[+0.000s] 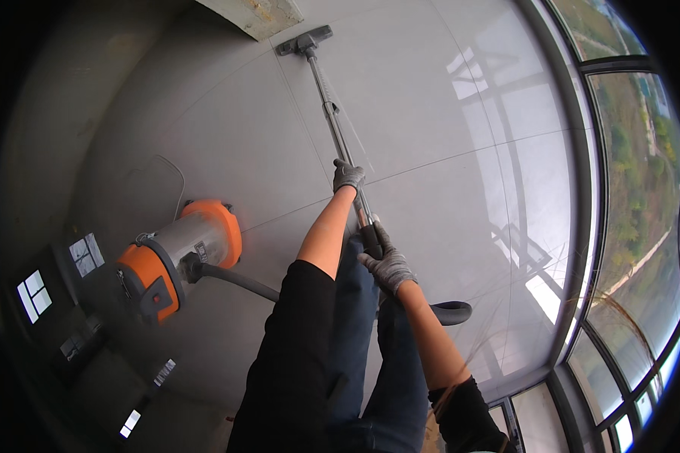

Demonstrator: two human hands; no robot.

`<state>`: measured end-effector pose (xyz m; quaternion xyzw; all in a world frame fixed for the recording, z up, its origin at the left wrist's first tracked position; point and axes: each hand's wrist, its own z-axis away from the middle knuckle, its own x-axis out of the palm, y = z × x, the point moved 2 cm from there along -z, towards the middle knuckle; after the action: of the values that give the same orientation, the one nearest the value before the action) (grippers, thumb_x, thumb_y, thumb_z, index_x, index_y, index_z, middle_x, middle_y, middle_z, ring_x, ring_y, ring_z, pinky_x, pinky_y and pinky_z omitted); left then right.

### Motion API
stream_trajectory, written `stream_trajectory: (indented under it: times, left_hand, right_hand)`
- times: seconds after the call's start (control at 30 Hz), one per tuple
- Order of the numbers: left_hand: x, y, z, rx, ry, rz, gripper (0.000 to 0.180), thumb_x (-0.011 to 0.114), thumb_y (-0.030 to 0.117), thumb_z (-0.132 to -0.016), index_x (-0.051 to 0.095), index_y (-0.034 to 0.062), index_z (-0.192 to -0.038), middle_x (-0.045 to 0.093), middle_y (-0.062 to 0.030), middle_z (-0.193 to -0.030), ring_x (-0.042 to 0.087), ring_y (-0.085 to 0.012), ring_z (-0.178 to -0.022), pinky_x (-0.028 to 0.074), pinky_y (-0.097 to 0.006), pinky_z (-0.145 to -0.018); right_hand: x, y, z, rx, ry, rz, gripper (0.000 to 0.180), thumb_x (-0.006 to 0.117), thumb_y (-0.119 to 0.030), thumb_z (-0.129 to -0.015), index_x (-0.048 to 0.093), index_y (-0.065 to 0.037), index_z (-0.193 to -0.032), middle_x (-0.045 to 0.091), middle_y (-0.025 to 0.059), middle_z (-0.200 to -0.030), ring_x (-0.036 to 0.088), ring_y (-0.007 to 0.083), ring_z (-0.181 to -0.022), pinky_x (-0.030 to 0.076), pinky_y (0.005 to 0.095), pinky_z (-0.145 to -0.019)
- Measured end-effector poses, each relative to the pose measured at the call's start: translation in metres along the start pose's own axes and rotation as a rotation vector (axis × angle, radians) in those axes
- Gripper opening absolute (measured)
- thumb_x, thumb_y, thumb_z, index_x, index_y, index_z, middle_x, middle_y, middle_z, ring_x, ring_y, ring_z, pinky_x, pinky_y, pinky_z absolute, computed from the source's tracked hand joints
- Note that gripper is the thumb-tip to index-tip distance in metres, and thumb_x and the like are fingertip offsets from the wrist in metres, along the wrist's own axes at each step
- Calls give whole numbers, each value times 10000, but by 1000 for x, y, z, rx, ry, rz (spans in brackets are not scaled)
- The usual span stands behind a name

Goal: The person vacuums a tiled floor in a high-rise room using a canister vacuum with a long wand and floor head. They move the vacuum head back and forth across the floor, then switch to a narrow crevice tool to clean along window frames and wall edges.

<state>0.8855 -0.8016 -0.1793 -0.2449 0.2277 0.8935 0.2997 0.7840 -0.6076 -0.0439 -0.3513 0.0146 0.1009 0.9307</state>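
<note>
My left hand (348,175), in a grey glove, is wrapped round the metal tube of a vacuum cleaner wand (338,134). Lower down, my right hand (390,266), gloved as well, grips the wand's dark handle end (370,240). At the far end a wide dark floor head (304,41) rests on the grey tiles, close to a concrete block's corner. A black hose (242,282) leaves the canister and passes behind my legs; a bend of it shows beyond my right forearm.
The orange and silver vacuum canister (196,240) stands at the left, with a thin cord (181,177) trailing on the tiled floor (431,196). A rough concrete block (261,16) juts in at the top. Tall dark-framed windows (631,151) line the right side.
</note>
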Motion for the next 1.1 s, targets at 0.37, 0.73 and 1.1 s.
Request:
stream_trajectory:
  times: [0.37, 0.73, 1.1]
  left_hand:
    - [234, -323, 384, -261, -328, 158, 632, 650, 277, -777, 295, 5, -1223, 648, -239, -945, 664, -366, -843, 535, -453, -740]
    - [282, -410, 453, -314, -365, 261, 849, 717, 172, -799, 170, 9, -1427, 604, -148, -870, 615, -229, -672, 536, -380, -568]
    - [-45, -155, 29, 152, 39, 219, 521, 708, 171, -818, 321, 14, -1129, 596, -165, -765, 613, -255, -607, 550, -410, -573]
  right_hand:
    - [-4, 284, 444, 646, -137, 545, 956, 745, -440, -749, 185, -309, -1512, 665, 236, -1046, 650, 426, -936, 516, 485, -756]
    - [13, 246, 516, 470, -211, 206, 747, 595, -7, -881, 190, -68, -1506, 466, 108, -1423, 411, 155, -1317, 370, 285, -1051]
    - [111, -27, 75, 122, 63, 100, 840, 722, -369, -754, 323, -229, -1481, 603, 207, -1236, 591, 369, -1122, 466, 421, -939]
